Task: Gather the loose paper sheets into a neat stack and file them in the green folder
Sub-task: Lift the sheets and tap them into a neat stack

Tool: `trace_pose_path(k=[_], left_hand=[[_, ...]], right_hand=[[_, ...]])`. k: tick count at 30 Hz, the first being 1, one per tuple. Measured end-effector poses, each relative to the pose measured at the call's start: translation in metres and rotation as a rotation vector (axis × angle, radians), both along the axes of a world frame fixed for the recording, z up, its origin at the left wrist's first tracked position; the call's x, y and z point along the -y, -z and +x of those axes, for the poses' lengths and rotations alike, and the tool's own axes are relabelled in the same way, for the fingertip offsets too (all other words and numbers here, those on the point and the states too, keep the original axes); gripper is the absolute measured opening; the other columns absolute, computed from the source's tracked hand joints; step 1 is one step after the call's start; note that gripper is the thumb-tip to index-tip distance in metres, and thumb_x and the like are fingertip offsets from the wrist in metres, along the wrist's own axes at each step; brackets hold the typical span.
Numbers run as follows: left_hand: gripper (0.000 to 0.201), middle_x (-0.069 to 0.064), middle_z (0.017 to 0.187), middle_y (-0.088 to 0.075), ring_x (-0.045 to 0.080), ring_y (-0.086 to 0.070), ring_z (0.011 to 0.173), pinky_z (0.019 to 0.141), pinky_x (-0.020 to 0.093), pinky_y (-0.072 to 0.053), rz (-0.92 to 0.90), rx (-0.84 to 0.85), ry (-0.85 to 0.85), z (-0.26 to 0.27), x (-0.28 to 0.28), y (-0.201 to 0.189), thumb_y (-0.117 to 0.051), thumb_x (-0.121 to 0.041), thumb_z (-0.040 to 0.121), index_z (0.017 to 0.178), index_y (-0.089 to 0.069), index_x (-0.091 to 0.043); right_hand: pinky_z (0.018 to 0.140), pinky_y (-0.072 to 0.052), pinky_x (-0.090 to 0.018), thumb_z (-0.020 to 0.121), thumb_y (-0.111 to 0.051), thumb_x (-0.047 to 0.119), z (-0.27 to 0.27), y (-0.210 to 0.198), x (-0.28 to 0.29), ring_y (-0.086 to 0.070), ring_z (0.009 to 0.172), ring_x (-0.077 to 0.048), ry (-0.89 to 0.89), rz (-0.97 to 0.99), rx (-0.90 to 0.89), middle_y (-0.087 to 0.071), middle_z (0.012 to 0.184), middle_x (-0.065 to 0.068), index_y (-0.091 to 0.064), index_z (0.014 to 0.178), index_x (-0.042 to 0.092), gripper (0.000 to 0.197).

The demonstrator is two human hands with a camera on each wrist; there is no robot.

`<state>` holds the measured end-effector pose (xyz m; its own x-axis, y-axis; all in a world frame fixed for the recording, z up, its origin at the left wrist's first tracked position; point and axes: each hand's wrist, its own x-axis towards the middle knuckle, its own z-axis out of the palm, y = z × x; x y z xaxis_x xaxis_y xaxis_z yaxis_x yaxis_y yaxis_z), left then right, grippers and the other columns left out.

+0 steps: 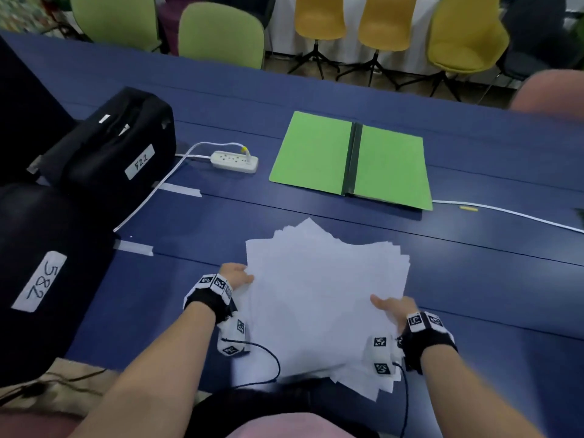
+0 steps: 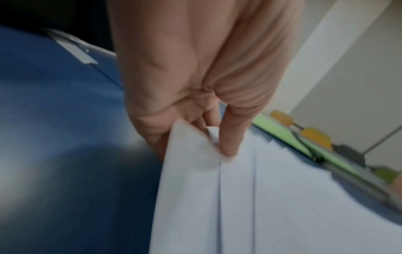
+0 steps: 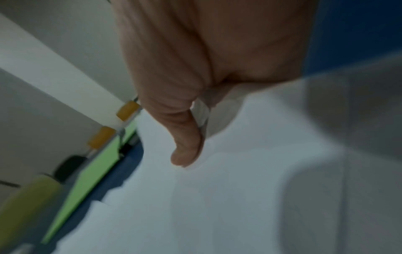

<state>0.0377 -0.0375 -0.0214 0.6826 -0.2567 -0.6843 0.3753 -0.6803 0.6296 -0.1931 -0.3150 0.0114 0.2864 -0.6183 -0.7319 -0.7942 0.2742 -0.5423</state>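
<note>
Both bare forearms reach forward. The left hand (image 1: pixel 235 275) pinches the sheets' (image 1: pixel 322 298) left edge; the right hand (image 1: pixel 393 308) grips their right edge, thumb on top.

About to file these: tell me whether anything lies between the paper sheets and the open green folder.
Nothing visible does. Only bare blue table separates the paper sheets from the green folder, which lies open. The power strip sits off to the folder's left, and the white cable to its right.
</note>
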Motion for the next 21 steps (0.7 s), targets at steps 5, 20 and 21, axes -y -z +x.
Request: trace_pose_path(k=[5, 20, 21], left_hand=[[0.019, 0.008, 0.092, -0.061, 0.019, -0.057, 0.086, 0.080, 0.025, -0.044, -0.046, 0.147, -0.181, -0.010, 0.015, -0.005, -0.070, -0.005, 0.080, 0.098, -0.065, -0.006], [0.036, 0.015, 0.123, -0.060, 0.029, -0.057, 0.116, 0.086, 0.030, -0.043, -0.095, 0.395, -0.843, 0.049, 0.016, -0.071, -0.051, -0.007, 0.090, 0.124, -0.056, 0.002], [0.037, 0.011, 0.121, -0.059, 0.025, -0.058, 0.113, 0.085, 0.028, -0.044, -0.159, 0.370, -0.968, 0.053, 0.007, -0.078, -0.051, -0.006, 0.090, 0.126, -0.055, 0.000]], right_hand=[[0.087, -0.050, -0.038, 0.074, -0.079, 0.026, -0.021, 0.014, -0.005, -0.061, 0.100, -0.031, -0.034, 0.016, -0.092, -0.062, 0.122, -0.015, -0.056, 0.123, -0.002, 0.061], [0.092, -0.044, -0.035, 0.085, -0.069, 0.021, -0.012, 0.014, -0.008, -0.056, 0.115, -0.034, -0.058, -0.022, -0.173, -0.056, 0.130, -0.020, -0.053, 0.124, -0.008, 0.051], [0.092, -0.044, -0.035, 0.086, -0.068, 0.022, -0.011, 0.014, -0.008, -0.055, 0.116, -0.034, -0.059, -0.027, -0.177, -0.056, 0.131, -0.020, -0.053, 0.124, -0.008, 0.050]])
